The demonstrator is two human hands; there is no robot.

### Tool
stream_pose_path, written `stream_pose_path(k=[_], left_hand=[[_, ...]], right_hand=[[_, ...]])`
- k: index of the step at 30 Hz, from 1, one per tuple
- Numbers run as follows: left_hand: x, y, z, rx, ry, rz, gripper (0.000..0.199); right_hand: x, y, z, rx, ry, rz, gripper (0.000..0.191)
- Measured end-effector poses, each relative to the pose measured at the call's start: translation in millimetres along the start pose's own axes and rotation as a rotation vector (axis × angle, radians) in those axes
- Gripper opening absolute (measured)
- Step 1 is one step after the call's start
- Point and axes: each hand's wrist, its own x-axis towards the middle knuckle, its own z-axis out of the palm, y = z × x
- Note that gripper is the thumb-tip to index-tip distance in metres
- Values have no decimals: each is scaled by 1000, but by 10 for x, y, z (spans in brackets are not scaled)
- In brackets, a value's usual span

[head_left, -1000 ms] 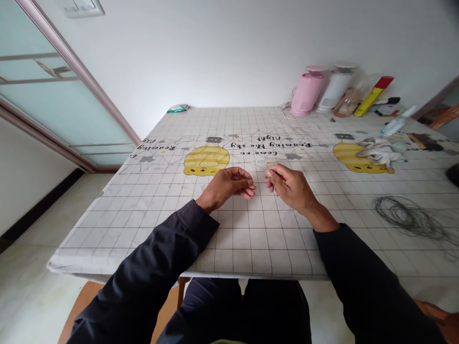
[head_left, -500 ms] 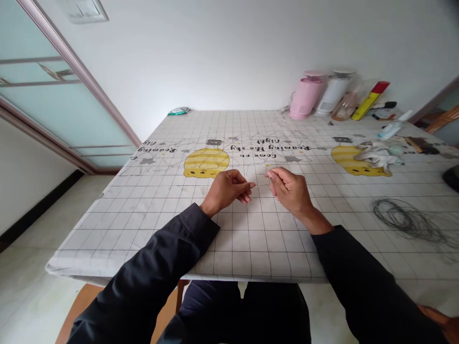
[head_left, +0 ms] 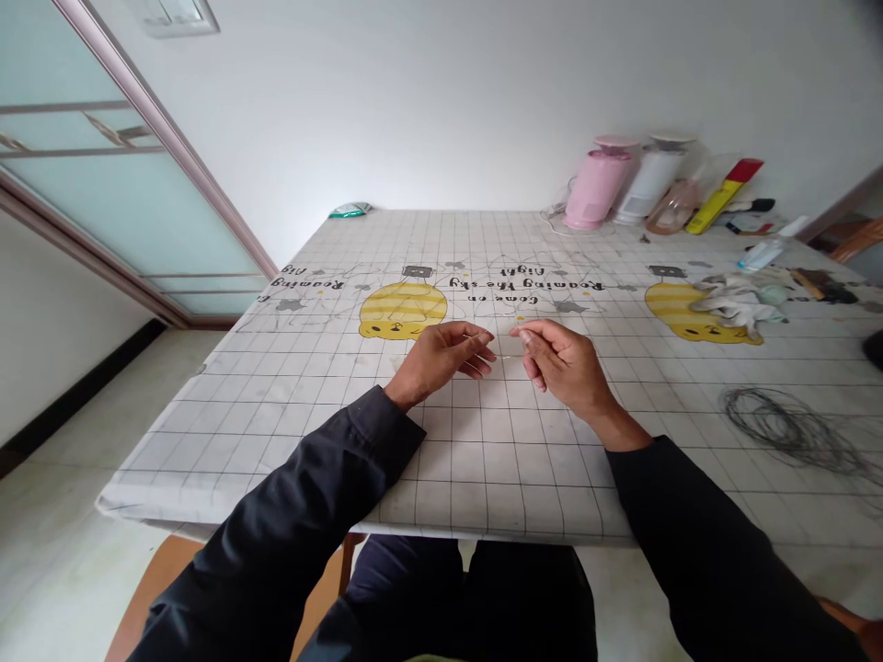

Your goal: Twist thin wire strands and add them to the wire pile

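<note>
Close together, both hands are raised near the table's front middle, a narrow gap between them. On the left hand (head_left: 448,357), the thumb tip lies at or near the index fingertip while the other fingers curl loosely apart; on the right hand (head_left: 562,363), the thumb rests against the bent index finger, the rest folded under. A very fine pale strand (head_left: 509,357) shows faintly in the gap, too thin to tell whether either pinch grips it. Dark long sleeves (head_left: 310,496) cover both forearms. Beneath spreads a white tablecloth with a black grid (head_left: 475,469), its printed yellow striped bear (head_left: 404,311) just beyond the left hand. Well to the right lies a loose coil of thin dark wire (head_left: 779,428), and behind it a crumpled whitish cloth (head_left: 735,299). Farther back, a pink cylindrical device (head_left: 597,188) stands beside a white one (head_left: 648,184) near the wall.
</note>
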Motion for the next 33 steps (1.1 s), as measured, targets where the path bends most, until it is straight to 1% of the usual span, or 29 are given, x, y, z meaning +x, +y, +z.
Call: stream_pose_path(k=[3, 7, 9, 11, 13, 17, 18, 20, 22, 26, 29, 33], left_hand=[[-1, -10, 13, -5, 12, 11, 43], [2, 1, 20, 9, 27, -8, 42], [8, 8, 15, 45, 48, -19, 42], [19, 6, 4, 105, 89, -28, 42], [32, -5, -7, 169, 134, -38, 41], [35, -34, 0, 258, 163, -53, 39], [29, -40, 9, 285, 159, -50, 37], [14, -53, 32, 357, 152, -33, 35], [0, -71, 51, 431, 151, -9, 35], [-2, -132, 54, 514, 151, 35, 36], [3, -180, 43, 550, 138, 55, 36], [-9, -200, 41, 603, 127, 48, 34]], right_hand=[[0, 10, -3, 9, -5, 0, 40], [4, 30, -32, 14, -27, -2, 35], [28, 46, -88, 10, -53, 19, 31], [77, 74, -193, 4, -52, 67, 28], [144, 126, -353, 7, 30, 111, 25], [295, 361, -774, 34, 356, 180, 21], [331, 446, -875, 26, 424, 224, 21], [399, 626, -1049, -22, 507, 330, 19], [462, 800, -1178, -65, 543, 429, 18], [586, 1060, -1346, -117, 597, 510, 14], [690, 1175, -1423, -140, 613, 536, 13], [825, 1263, -1466, -157, 582, 559, 18]])
